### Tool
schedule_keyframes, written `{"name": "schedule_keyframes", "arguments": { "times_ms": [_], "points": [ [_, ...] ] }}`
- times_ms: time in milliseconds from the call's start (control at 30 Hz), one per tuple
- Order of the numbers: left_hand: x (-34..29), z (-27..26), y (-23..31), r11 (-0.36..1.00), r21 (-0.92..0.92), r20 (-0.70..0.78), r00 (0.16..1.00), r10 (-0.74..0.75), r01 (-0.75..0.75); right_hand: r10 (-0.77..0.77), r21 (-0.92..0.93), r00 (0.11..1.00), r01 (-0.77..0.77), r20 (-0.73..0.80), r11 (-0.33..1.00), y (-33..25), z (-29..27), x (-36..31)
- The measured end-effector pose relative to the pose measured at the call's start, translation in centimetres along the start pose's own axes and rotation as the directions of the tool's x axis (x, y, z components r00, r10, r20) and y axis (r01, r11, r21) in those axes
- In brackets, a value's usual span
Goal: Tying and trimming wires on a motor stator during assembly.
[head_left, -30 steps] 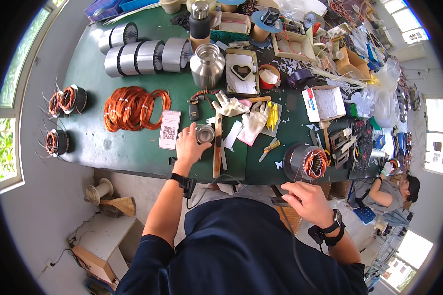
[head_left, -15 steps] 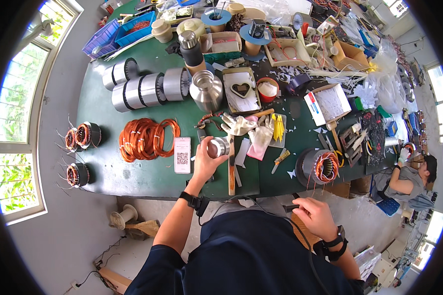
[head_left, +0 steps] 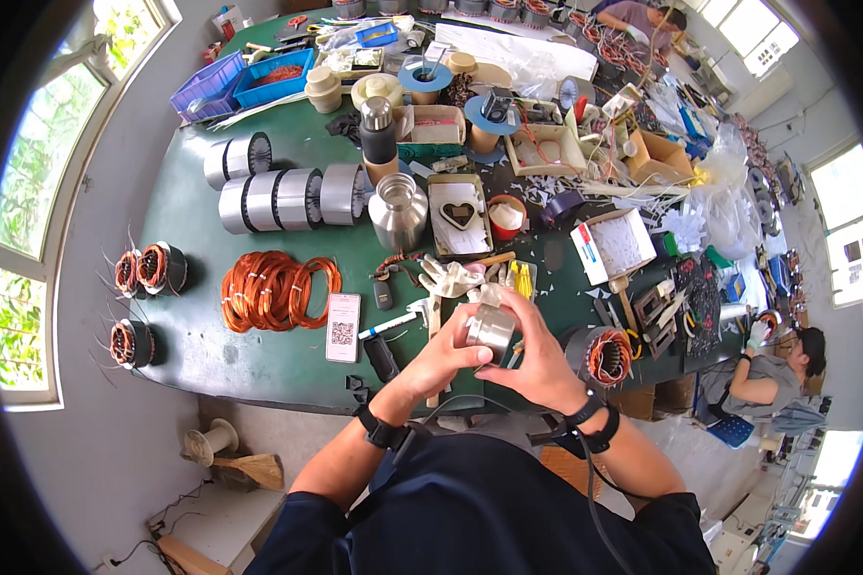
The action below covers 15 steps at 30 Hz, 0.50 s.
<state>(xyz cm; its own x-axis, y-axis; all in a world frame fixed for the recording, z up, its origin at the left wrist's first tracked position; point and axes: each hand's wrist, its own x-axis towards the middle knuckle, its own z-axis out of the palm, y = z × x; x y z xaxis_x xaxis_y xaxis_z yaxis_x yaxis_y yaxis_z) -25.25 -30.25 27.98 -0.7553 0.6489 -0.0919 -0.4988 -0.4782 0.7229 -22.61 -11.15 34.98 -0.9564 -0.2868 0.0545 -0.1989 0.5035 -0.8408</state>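
Observation:
A short silver metal cup [head_left: 492,332] is held between both hands above the near edge of the table. My left hand [head_left: 447,353] grips its left side, with the thumb along the lower part. My right hand [head_left: 539,356] curls around the right side, its fingers reaching over the top. Beyond the hands lie white work gloves [head_left: 448,278] and a bundle of yellow strips [head_left: 522,278], partly hidden. A wooden-handled tool [head_left: 434,321] passes behind my left hand. Farther back stands a wide steel flask [head_left: 399,213] beside a dark bottle [head_left: 379,144].
Copper wire coils [head_left: 276,290] and a phone [head_left: 343,328] lie to the left, near a black open case [head_left: 382,358]. Metal stator cores [head_left: 292,199] stand behind them. A wound stator [head_left: 604,355] sits right of my hands. A co-worker [head_left: 762,369] works at far right.
My right hand has risen from beside my lap and joined the left on the metal cup. The cup has moved right and nearer to me. The view has shifted slightly.

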Motion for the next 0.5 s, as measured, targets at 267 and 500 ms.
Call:
{"name": "schedule_keyframes", "arguments": {
  "times_ms": [267,500],
  "points": [
    [-6.6,-2.0,-4.4,0.981,0.19,0.011,0.998,-0.054,0.051,-0.107,-0.141,0.994,0.104,-0.011,0.985,1.1,3.9,14.8],
    [-10.9,-1.4,-5.0,0.875,0.449,0.252,0.914,-0.317,0.179,-0.135,-0.358,0.982,0.174,0.134,0.917,5.1,7.1,28.9]
  ]
}}
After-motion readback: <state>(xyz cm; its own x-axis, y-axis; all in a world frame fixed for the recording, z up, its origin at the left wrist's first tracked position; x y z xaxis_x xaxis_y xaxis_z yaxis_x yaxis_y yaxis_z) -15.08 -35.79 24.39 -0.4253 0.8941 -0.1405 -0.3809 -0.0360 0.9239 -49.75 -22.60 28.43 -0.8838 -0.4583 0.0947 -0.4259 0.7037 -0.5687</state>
